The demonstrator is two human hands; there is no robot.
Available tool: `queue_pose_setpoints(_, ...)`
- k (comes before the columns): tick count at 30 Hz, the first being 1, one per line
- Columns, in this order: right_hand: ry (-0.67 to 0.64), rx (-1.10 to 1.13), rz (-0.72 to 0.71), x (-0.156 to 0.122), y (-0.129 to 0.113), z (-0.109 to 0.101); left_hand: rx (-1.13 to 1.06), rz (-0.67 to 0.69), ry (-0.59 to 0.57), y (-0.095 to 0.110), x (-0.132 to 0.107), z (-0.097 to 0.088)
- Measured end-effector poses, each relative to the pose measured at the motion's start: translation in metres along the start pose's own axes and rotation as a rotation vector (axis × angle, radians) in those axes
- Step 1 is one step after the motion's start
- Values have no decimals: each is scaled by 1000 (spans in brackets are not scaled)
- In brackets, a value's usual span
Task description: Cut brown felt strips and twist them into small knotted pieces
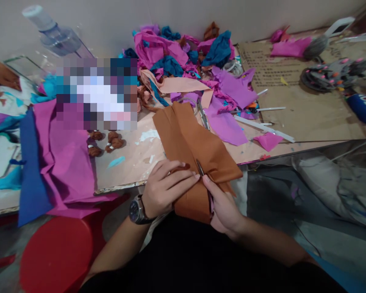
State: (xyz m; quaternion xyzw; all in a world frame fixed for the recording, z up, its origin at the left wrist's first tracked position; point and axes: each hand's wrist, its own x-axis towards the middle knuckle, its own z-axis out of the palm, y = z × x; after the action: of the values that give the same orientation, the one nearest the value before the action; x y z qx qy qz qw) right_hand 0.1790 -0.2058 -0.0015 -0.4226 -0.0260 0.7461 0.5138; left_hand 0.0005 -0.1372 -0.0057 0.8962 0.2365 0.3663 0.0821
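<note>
A large brown crepe paper sheet (198, 134), creased along its length, reaches from the tabletop over the front edge toward my body. My left hand (164, 185), with a watch on its wrist, is closed on the sheet's left side; its fingers press across the paper and the thumb is hidden. My right hand (224, 203) grips a pair of scissors (200, 167) at the sheet's right side. Only the dark blade tips and a bit of the handle show. The blades point away from me, close to my left fingertips, at a slit in the paper.
Crumpled pink, purple and teal paper (177, 53) is heaped at the back. Small brown bundles (114, 141) lie left. Pink paper (67, 158) hangs over the front edge above a red stool (56, 256). Cardboard (280, 106) holds a grey decorated piece (332, 77) at right.
</note>
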Motion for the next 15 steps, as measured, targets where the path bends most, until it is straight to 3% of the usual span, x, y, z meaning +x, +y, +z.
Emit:
queue_pose_setpoints(9,-7,17,-2,0,-2,1,3,23,-8,4,2,1)
queue_pose_setpoints(15,-4,19,-17,0,-2,-1,-130,-31,11,-1,0,2)
